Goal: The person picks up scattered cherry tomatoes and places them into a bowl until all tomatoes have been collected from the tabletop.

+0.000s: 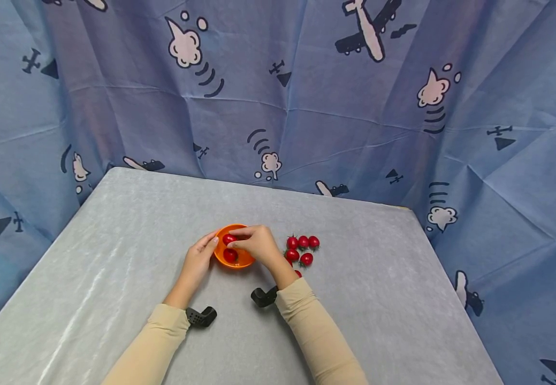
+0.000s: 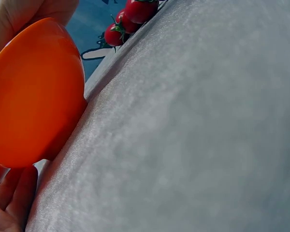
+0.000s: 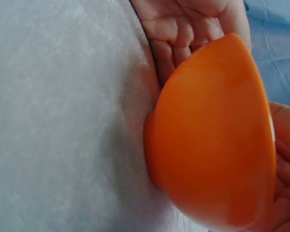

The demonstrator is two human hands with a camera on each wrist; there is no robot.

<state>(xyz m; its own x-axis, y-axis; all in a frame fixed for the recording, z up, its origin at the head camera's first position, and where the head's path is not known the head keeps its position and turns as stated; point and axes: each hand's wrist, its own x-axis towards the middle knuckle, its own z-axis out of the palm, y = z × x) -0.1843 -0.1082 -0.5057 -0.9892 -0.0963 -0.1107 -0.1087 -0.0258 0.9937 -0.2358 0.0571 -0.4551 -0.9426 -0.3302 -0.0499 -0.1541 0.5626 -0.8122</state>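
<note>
An orange bowl (image 1: 245,261) stands upright on the table. My left hand (image 1: 199,258) holds its left side, thumb at the rim and fingers along the outer wall, as the right wrist view also shows. Over the bowl, my right hand (image 1: 257,245) reaches in from the right and pinches a red cherry tomato (image 1: 229,239) between thumb and index finger. Another cherry tomato (image 1: 230,255) lies in the bowl just below it. In both wrist views the bowl's wall hides what is inside.
Several cherry tomatoes (image 1: 303,243) with green stems lie right of the bowl, some partly covered by the right forearm. A pale grey cloth covers the table (image 1: 379,299). Behind it hangs a blue curtain (image 1: 239,64) printed with planes and clouds.
</note>
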